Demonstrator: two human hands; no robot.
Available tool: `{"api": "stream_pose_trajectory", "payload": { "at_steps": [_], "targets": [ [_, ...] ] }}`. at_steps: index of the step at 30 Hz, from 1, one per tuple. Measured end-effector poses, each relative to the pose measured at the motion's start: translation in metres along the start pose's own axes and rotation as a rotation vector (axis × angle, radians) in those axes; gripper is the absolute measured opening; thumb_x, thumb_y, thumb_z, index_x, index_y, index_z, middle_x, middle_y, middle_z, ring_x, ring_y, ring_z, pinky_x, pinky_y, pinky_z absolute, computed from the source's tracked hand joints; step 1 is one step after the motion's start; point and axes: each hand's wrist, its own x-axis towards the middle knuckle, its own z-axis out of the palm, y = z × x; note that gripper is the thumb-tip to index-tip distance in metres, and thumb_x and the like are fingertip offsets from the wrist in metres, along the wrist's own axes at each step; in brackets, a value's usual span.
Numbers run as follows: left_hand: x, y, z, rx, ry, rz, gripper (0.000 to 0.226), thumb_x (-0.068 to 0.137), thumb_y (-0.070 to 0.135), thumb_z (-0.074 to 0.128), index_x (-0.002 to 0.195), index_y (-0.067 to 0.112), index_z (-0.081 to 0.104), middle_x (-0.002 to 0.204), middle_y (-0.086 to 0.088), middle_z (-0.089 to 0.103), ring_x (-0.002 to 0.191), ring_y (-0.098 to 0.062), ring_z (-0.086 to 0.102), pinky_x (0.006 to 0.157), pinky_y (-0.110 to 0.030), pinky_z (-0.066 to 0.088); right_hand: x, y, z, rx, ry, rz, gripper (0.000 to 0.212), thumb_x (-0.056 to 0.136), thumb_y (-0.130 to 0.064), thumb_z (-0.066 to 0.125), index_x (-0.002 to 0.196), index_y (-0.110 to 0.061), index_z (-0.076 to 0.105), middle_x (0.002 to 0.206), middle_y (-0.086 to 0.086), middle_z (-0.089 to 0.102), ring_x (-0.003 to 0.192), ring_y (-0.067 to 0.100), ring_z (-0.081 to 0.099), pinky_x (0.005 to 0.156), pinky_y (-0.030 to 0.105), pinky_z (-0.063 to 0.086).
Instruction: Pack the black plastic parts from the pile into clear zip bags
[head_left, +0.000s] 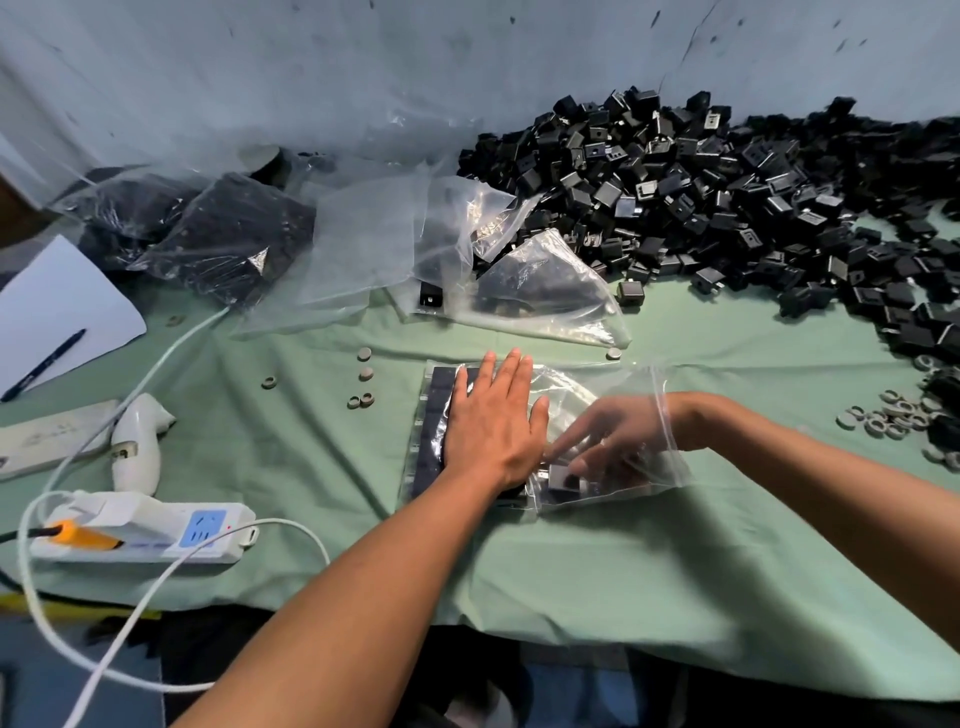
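A pale green cloth (597, 582) covers the bench, with a grey-blue sheet hung behind it. A clear zip bag (582, 395) lies flat in front of the person. The left hand (493, 421) presses on it, palm down and fingers straight, probably to keep the rows of black plastic parts (434, 415) already inside from shifting. The right hand (618, 441) reaches in through the bag's open mouth with its fingers bent around one more part (563, 480); seen through the film, I cannot tell whether it actually grips it or only nudges it into line. The pile (737, 208) lies far right, much too large to count. Two filled bags (208, 234) sit at far left, and several empty or part-filled bags (395, 244) lie between them and the pile. One power strip (150, 535), one pen (44, 366) on paper and five small grey discs (365, 373) lie left of the bag.
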Motion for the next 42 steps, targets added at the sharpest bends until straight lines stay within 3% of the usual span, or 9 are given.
{"api": "stream_pose_trajectory", "payload": {
  "at_steps": [2,5,10,13,16,24,29,35,42],
  "targets": [
    [0.000,0.000,0.001,0.000,-0.001,0.000,0.069,0.103,0.056,0.005,0.163,0.025,0.003,0.171,0.005,0.000,0.158,-0.019,-0.005,0.127,-0.051,-0.002,-0.002,0.002,-0.004,-0.043,0.025,0.025,0.030,0.092,-0.034,0.075,0.122,-0.034,0.075,0.106,-0.009,0.078,0.093,0.002,0.069,0.082,0.016,0.050],
    [0.001,0.000,0.001,-0.003,0.002,-0.005,0.068,0.103,0.056,0.007,0.163,0.025,0.005,0.171,0.005,0.001,0.158,-0.019,-0.004,0.127,-0.051,-0.001,0.001,0.003,-0.003,-0.032,0.122,0.028,0.015,0.094,-0.028,0.075,0.108,-0.029,0.079,0.093,0.013,0.077,0.079,0.016,0.068,0.076,0.032,0.053],
    [0.002,0.000,0.002,0.003,0.012,-0.004,0.068,0.103,0.053,0.010,0.164,0.023,0.009,0.171,0.005,0.004,0.158,-0.019,-0.001,0.127,-0.051,0.000,0.006,-0.011,-0.009,-0.061,0.067,-0.034,0.023,0.088,-0.009,0.079,0.109,-0.017,0.076,0.092,0.011,0.079,0.077,0.018,0.074,0.069,0.027,0.058],
    [0.002,0.000,0.001,-0.007,0.013,-0.007,0.068,0.103,0.053,0.010,0.164,0.023,0.010,0.171,0.005,0.005,0.158,-0.019,-0.001,0.127,-0.050,-0.001,0.013,-0.013,-0.007,-0.028,-0.057,0.002,0.023,0.087,-0.009,0.080,0.109,-0.010,0.074,0.092,0.012,0.078,0.072,0.020,0.072,0.060,0.029,0.058],
    [0.002,0.000,0.001,-0.007,0.019,-0.008,0.070,0.101,0.054,0.007,0.164,0.023,0.011,0.171,0.005,0.006,0.158,-0.019,-0.001,0.127,-0.050,-0.001,0.024,-0.010,0.000,-0.010,-0.010,-0.007,0.017,0.084,-0.013,0.084,0.098,-0.005,0.076,0.080,0.014,0.076,0.060,0.019,0.068,0.051,0.025,0.055],
    [0.002,0.000,0.001,-0.003,0.017,-0.010,0.067,0.104,0.054,0.009,0.163,0.024,0.009,0.171,0.005,0.005,0.158,-0.019,-0.002,0.128,-0.050,-0.001,0.026,0.002,0.015,0.045,0.086,-0.104,0.017,0.082,-0.022,0.087,0.084,-0.009,0.076,0.076,0.011,0.076,0.059,0.016,0.068,0.051,0.022,0.053],
    [0.001,0.001,-0.001,-0.010,0.010,-0.007,0.066,0.105,0.054,0.010,0.163,0.023,0.008,0.171,0.005,0.004,0.158,-0.019,-0.003,0.128,-0.050,0.000,0.021,-0.002,0.013,0.008,0.066,-0.079,0.021,0.083,-0.020,0.086,0.090,-0.005,0.072,0.079,0.011,0.076,0.061,0.019,0.068,0.053,0.025,0.055],
    [-0.001,0.000,-0.002,-0.033,0.019,0.003,0.065,0.105,0.052,0.013,0.164,0.023,0.012,0.171,0.005,0.008,0.158,-0.018,0.000,0.128,-0.050,-0.001,0.016,-0.001,0.006,-0.079,-0.003,0.019,0.024,0.081,-0.010,0.087,0.098,-0.016,0.071,0.083,0.010,0.075,0.064,0.021,0.068,0.054,0.028,0.057],
    [0.000,-0.001,-0.003,-0.030,0.006,0.003,0.065,0.105,0.053,0.012,0.164,0.024,0.010,0.171,0.006,0.005,0.158,-0.018,-0.002,0.128,-0.049,-0.002,0.010,0.003,0.009,-0.110,0.117,-0.054,0.023,0.083,-0.023,0.087,0.091,-0.006,0.073,0.079,0.010,0.074,0.060,0.012,0.067,0.056,0.022,0.056]
  ]
}}
